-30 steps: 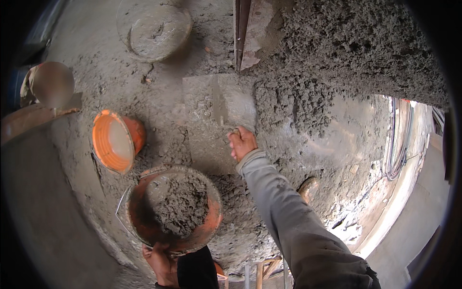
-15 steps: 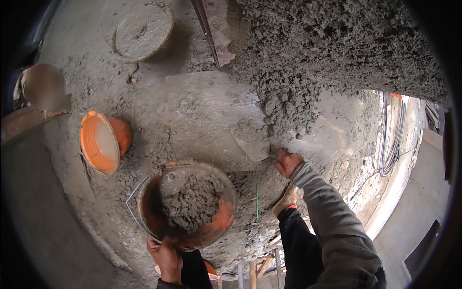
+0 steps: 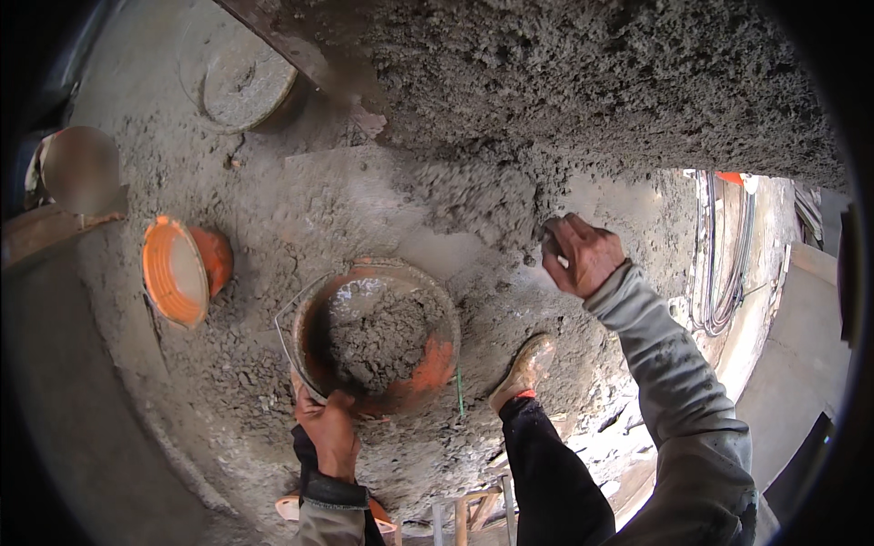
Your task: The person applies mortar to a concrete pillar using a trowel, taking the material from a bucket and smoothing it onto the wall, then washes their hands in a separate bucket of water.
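Note:
A worn orange bucket, coated in grey and partly filled with wet mortar, is in front of me. My left hand grips its near rim. Farther right and higher up, my right hand is closed, its fingers wrapped round what looks like a trowel handle. From that fist a motion-blurred load of mortar extends to the left, covering most of the trowel's blade. Beyond it spreads a broad, rough face of fresh grey mortar.
An orange bucket lies tilted at left. A round tub of grey mix stands at the far left, near a long straight edge. Cables hang at right. My booted foot rests on the mortar-smeared ground.
My right hand has risen and moved right, lifting the trowel, which now carries mortar. The bucket under my left hand appears farther up and slightly right, as the whole view has shifted.

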Tool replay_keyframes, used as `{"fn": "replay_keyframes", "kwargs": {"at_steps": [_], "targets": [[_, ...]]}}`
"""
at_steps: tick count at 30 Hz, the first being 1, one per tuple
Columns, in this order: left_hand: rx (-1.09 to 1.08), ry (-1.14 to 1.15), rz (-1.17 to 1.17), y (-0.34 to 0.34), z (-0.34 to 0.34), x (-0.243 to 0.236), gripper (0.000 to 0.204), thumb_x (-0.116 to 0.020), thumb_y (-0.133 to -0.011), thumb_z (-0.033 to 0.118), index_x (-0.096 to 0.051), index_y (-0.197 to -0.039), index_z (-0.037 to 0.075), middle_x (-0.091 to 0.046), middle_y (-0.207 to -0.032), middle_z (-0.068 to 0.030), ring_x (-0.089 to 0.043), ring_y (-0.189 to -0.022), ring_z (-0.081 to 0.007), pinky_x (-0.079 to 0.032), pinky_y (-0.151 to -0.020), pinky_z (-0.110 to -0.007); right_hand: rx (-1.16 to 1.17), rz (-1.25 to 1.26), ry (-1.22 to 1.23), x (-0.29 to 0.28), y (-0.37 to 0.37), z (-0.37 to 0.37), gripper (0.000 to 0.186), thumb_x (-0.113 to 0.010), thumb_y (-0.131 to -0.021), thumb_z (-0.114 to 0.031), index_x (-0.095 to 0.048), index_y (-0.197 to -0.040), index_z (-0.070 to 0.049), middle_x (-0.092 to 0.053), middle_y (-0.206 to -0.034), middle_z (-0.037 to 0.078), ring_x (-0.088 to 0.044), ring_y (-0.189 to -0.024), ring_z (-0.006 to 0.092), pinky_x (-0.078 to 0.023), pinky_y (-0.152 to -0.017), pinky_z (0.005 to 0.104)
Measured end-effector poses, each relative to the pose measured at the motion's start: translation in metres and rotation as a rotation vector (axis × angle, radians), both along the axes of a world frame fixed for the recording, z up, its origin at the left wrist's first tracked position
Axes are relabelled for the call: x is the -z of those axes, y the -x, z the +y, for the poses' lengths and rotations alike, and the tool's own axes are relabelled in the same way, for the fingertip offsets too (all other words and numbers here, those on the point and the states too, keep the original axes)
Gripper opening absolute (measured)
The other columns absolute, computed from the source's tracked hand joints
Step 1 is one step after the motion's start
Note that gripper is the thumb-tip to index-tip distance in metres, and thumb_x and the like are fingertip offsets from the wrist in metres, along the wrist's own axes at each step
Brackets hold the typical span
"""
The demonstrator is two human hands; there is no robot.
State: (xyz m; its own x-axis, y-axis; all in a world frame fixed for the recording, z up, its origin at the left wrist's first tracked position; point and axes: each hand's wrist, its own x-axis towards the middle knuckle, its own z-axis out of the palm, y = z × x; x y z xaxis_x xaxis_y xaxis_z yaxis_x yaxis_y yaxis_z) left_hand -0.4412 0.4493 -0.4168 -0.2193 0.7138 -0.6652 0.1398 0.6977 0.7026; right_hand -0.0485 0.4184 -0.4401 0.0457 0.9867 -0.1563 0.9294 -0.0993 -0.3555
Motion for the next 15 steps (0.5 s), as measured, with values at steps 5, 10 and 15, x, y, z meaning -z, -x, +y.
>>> {"fn": "replay_keyframes", "kwargs": {"at_steps": [5,10,15], "targets": [[-0.075,-0.028,-0.070,-0.037,0.007,-0.002,0.026,-0.049,-0.066,-0.011,-0.053,-0.088,0.003,-0.055,-0.073,-0.0004,-0.051,-0.061,-0.0092,-0.041,-0.055,-0.022,-0.301,-0.035,-0.216,-0.024,0.076,-0.023,0.033,-0.060,-0.074,-0.014,-0.060,-0.107,-0.008,-0.057,-0.088,0.008,-0.059,-0.059,0.0213,-0.049,-0.051,0.0340],[-0.135,-0.089,-0.082,-0.012,-0.008,0.006,0.027,-0.049,-0.065,-0.011,-0.054,-0.088,0.001,-0.056,-0.074,-0.0006,-0.051,-0.064,-0.0096,-0.041,-0.058,-0.022,0.301,0.666,0.211,0.012,0.050,-0.003,0.035,-0.055,-0.080,-0.016,-0.054,-0.112,-0.002,-0.055,-0.071,0.009,-0.056,-0.051,0.0201,-0.045,-0.047,0.0305],[-0.114,-0.116,0.047,0.004,-0.020,-0.019,0.022,-0.047,-0.071,-0.010,-0.050,-0.088,0.003,-0.057,-0.078,-0.0018,-0.054,-0.064,-0.0105,-0.045,-0.057,-0.024,0.705,1.128,0.755,0.092,0.078,0.022,0.026,-0.053,-0.084,-0.017,-0.054,-0.103,0.000,-0.051,-0.061,0.004,-0.046,-0.044,0.0128,-0.040,-0.041,0.0297]]}}
